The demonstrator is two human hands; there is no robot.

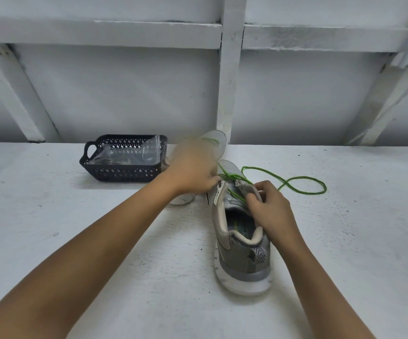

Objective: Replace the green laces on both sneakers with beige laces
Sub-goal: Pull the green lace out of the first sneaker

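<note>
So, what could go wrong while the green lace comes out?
The green lace lies in loose loops and may knot at an eyelet. The left hand works close to the second sneaker and might knock it. The right hand grips the near sneaker by one flap; it could tip.

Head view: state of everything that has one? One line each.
near sneaker: upright, heel toward camera, partly unlaced.
green lace: loose, free end looped on the table right of the shoe.
left hand: blurred, fingertips at the lace, grip unclear.
right hand: grips the near sneaker's eyelet flap.
far sneaker: mostly hidden behind left hand.
basket: upright, clear plastic bag inside.
</note>
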